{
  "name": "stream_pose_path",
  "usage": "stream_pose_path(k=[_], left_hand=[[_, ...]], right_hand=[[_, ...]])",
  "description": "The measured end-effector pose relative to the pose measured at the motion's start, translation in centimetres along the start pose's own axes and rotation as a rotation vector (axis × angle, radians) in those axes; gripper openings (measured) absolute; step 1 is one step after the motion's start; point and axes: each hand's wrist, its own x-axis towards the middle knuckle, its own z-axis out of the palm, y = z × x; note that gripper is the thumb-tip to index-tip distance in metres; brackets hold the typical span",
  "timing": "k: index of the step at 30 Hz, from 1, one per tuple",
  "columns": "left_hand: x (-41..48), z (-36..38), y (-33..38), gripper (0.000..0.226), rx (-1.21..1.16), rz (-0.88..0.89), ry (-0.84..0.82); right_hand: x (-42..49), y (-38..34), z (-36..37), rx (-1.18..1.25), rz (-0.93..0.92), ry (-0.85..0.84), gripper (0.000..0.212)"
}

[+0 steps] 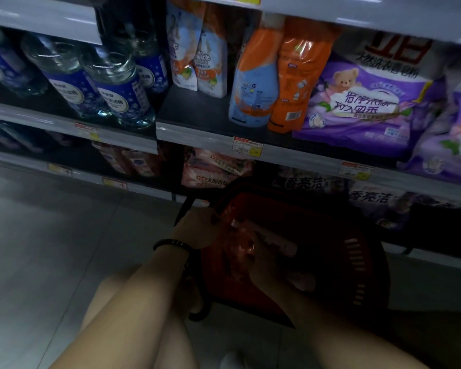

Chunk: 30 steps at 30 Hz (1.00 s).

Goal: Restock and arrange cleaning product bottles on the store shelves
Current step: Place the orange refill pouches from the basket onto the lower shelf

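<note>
Bottles [117, 86] of clear, glossy plastic with dark blue labels stand on the far left of the middle shelf [210, 134], round-shouldered and leaning in the wide view. Right of them stand soft white-and-orange pouches [197, 62], then a blue-and-orange pouch [253, 83] pressed against a crinkled orange pack [296, 75], then puffy purple bags [362, 107] printed with a bear. Paper price tags [247, 146] sit along the shelf's grey edge.

Nearer, over the pale tiled floor [51, 235], the left hand [197, 227] – a dark beaded bracelet [171, 243] on its wrist – curls its fingers over the left rim of a red slotted plastic basket [357, 275]. Inside lies a shiny reddish pack [266, 239] with a pale strip. The right hand [264, 262] rests on it, hiding part of it – the dim, blurred view does not show whether it grips.
</note>
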Motion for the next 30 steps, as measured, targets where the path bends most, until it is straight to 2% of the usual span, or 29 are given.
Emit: stream_pose_path(k=[4, 8, 11, 12, 14, 17, 21, 24, 28, 30], left_hand=[[-1.7, -0.5, 1.3, 0.033, -0.009, -0.006, -0.015], [-4.7, -0.7, 2.8, 0.048, -0.134, 0.022, 0.016], [-6.9, -1.4, 3.3, 0.078, -0.268, 0.097, -0.046], [-6.8, -1.4, 2.7, 0.081, -0.310, 0.140, -0.062], [-9.1, -2.4, 4.1, 0.070, -0.366, 0.229, -0.064], [-13.3, -4.3, 7.4, 0.040, -0.387, 0.270, -0.018], [-16.6, -5.7, 9.6, 0.051, -0.427, 0.363, 0.059], [-19.0, -6.3, 10.8, 0.049, -0.531, 0.357, 0.008], [-21.4, -6.1, 11.9, 0.045, -0.675, 0.379, 0.115], [-22.2, -6.4, 12.4, 0.045, -0.729, 0.365, 0.159]], right_hand=[[-2.5, -1.2, -3.7, -0.072, -0.075, 0.057, 0.068], [-5.4, -3.3, -8.8, -0.063, -0.160, 0.086, 0.055], [-7.8, -5.2, -12.9, -0.044, -0.267, 0.129, 0.041], [-8.5, -5.8, -14.1, -0.041, -0.313, 0.158, 0.039], [-10.2, -7.5, -16.4, -0.026, -0.402, 0.198, 0.038], [-12.4, -10.0, -19.6, -0.013, -0.487, 0.211, 0.035], [-14.8, -12.7, -23.0, 0.077, -0.547, 0.177, 0.027], [-16.0, -14.5, -24.3, 0.140, -0.608, 0.180, 0.026], [-17.7, -17.4, -25.2, 0.274, -0.611, 0.172, 0.025], [-18.0, -18.3, -24.9, 0.348, -0.605, 0.219, 0.027]])
